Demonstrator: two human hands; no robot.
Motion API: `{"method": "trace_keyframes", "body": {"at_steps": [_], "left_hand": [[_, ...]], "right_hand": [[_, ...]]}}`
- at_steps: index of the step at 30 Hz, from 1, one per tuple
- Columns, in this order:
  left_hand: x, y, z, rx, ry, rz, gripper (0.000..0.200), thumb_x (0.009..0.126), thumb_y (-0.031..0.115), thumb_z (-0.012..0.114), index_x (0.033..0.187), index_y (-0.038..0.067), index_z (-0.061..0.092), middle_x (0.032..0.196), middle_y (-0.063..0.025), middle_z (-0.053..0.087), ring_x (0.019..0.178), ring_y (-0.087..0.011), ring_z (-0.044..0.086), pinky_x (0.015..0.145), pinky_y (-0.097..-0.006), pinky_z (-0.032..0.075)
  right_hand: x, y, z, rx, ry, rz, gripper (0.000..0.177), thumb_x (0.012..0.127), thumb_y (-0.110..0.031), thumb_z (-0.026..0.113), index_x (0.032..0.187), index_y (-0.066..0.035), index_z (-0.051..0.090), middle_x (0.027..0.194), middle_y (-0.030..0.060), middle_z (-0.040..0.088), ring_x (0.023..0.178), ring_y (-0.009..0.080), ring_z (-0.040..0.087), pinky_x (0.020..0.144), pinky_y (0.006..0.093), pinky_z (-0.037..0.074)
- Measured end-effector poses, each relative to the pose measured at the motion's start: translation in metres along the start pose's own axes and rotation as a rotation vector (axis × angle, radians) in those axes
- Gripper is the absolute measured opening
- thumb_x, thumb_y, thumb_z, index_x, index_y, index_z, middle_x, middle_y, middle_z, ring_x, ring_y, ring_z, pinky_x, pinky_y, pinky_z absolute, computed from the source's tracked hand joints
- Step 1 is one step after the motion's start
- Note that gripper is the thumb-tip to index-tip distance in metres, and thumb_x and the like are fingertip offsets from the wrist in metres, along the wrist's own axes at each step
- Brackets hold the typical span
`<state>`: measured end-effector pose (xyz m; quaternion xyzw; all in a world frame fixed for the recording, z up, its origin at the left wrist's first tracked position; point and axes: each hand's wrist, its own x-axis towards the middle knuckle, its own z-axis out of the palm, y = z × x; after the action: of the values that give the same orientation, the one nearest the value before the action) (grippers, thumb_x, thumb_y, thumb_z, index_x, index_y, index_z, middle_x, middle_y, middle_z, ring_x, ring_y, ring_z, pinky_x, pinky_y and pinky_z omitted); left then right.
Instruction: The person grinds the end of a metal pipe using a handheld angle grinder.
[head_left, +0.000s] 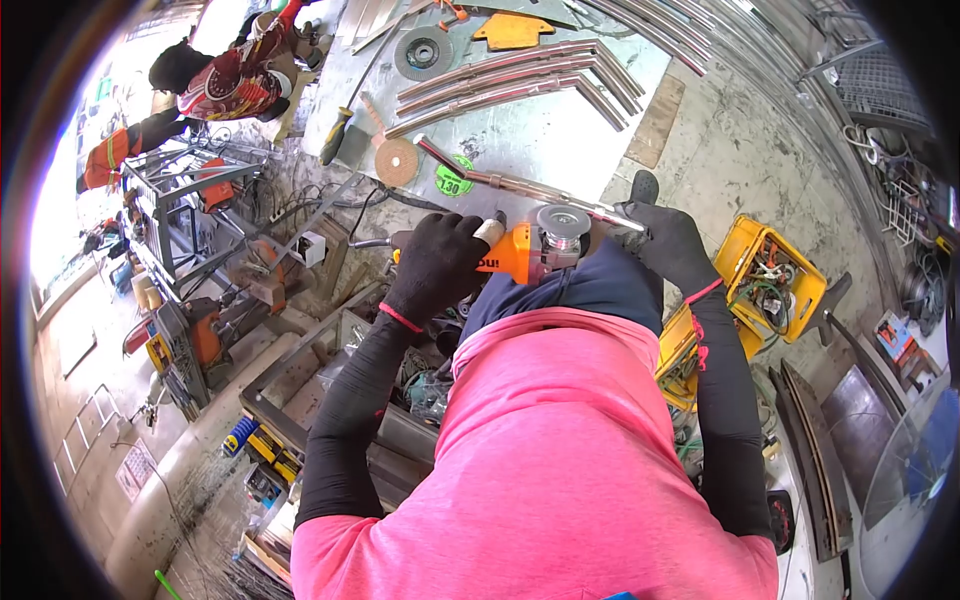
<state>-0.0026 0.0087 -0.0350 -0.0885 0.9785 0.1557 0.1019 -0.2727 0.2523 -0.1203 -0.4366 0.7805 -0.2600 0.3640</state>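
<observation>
Angle grinder (517, 252) is partly orange (dark-lettered), its grey disc (563, 222) face-up.

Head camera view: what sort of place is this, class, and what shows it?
Probably a metalworking shop: the left hand holds an orange angle grinder, angled metal bars lie on the worktable, and a flap disc lies near them.

Right of the right fingers (655, 216), a yellow crate (808, 298) is holding assorted items; well left of the left fingers (447, 228), a person (232, 88) is wearing a red patterned top (222, 92).
</observation>
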Motion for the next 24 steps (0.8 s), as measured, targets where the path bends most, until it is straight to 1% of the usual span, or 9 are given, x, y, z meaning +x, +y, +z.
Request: {"method": "trace_keyframes", "body": {"at_steps": [3,7,9,10,12,15,18,22,24], "left_hand": [[-0.0022,-0.0011,0.0002,-0.002,-0.021,-0.040,0.042,0.076,0.023,0.084,0.114,0.009,0.073,0.105,-0.0086,0.070,0.100,-0.0314,0.070,0.085,-0.0459,0.054],[0.0012,-0.0007,-0.0054,-0.003,-0.031,-0.046,0.044,0.075,0.023,0.085,0.115,0.009,0.073,0.105,-0.0089,0.070,0.099,-0.0313,0.070,0.085,-0.0462,0.055],[0.0022,-0.0022,-0.0029,-0.030,0.011,-0.007,0.046,0.075,0.024,0.086,0.117,0.009,0.073,0.104,-0.0089,0.070,0.098,-0.0312,0.071,0.084,-0.0460,0.055],[0.0021,-0.0027,-0.0022,-0.031,0.011,-0.007,0.046,0.075,0.024,0.086,0.117,0.009,0.073,0.104,-0.0089,0.070,0.098,-0.0312,0.071,0.084,-0.0460,0.055],[0.0024,-0.0033,-0.0015,0.001,-0.068,-0.022,0.056,0.082,0.027,0.082,0.134,0.009,0.071,0.111,-0.0081,0.073,0.100,-0.0322,0.071,0.085,-0.0466,0.055],[0.0027,-0.0009,-0.0070,-0.024,-0.059,-0.053,0.058,0.082,0.028,0.083,0.135,0.009,0.070,0.111,-0.0083,0.073,0.102,-0.0318,0.071,0.085,-0.0469,0.055],[0.0029,-0.0049,-0.0070,0.004,-0.063,-0.039,0.060,0.081,0.028,0.083,0.137,0.009,0.070,0.113,-0.0086,0.074,0.102,-0.0316,0.071,0.084,-0.0467,0.055],[0.0054,-0.0048,-0.0067,-0.027,-0.078,-0.036,0.061,0.081,0.029,0.083,0.138,0.010,0.070,0.114,-0.0092,0.074,0.102,-0.0315,0.071,0.084,-0.0464,0.055],[0.0035,-0.0042,-0.0060,-0.022,-0.016,-0.030,0.053,0.077,0.023,0.085,0.127,0.010,0.071,0.103,-0.0078,0.071,0.095,-0.0302,0.071,0.083,-0.0449,0.054]], "right_hand": [[-0.0002,0.0029,0.0021,-0.010,0.021,-0.024,0.041,0.094,-0.047,0.083,0.120,-0.015,0.081,0.100,0.0197,0.080,0.092,0.0420,0.077,0.081,0.0490,0.062],[-0.0002,0.0036,0.0033,-0.006,0.019,-0.033,0.042,0.094,-0.048,0.083,0.120,-0.015,0.081,0.101,0.0195,0.080,0.092,0.0418,0.077,0.081,0.0490,0.062],[0.0003,0.0061,0.0071,-0.019,0.087,-0.083,0.043,0.094,-0.049,0.083,0.119,-0.014,0.081,0.101,0.0190,0.080,0.092,0.0417,0.078,0.081,0.0490,0.062],[-0.0001,0.0084,0.0079,-0.019,0.087,-0.083,0.043,0.094,-0.049,0.083,0.119,-0.014,0.081,0.101,0.0190,0.080,0.092,0.0417,0.078,0.081,0.0490,0.062],[-0.0004,0.0055,0.0042,-0.034,0.058,-0.069,0.045,0.094,-0.049,0.083,0.119,-0.012,0.081,0.101,0.0184,0.080,0.092,0.0412,0.078,0.081,0.0486,0.062],[-0.0023,0.0021,0.0001,-0.010,0.043,-0.057,0.045,0.094,-0.049,0.083,0.118,-0.011,0.081,0.101,0.0181,0.081,0.092,0.0407,0.078,0.081,0.0484,0.062],[-0.0022,0.0029,0.0023,0.001,0.066,-0.066,0.044,0.094,-0.049,0.083,0.118,-0.012,0.081,0.101,0.0181,0.080,0.092,0.0407,0.078,0.081,0.0486,0.062],[-0.0010,0.0039,0.0018,-0.023,0.076,-0.092,0.044,0.094,-0.049,0.083,0.118,-0.013,0.081,0.101,0.0180,0.080,0.092,0.0408,0.078,0.081,0.0488,0.062],[-0.0011,0.0024,-0.0005,-0.029,0.033,-0.056,0.044,0.094,-0.048,0.083,0.119,-0.012,0.081,0.101,0.0182,0.080,0.092,0.0410,0.078,0.081,0.0489,0.062]]}}
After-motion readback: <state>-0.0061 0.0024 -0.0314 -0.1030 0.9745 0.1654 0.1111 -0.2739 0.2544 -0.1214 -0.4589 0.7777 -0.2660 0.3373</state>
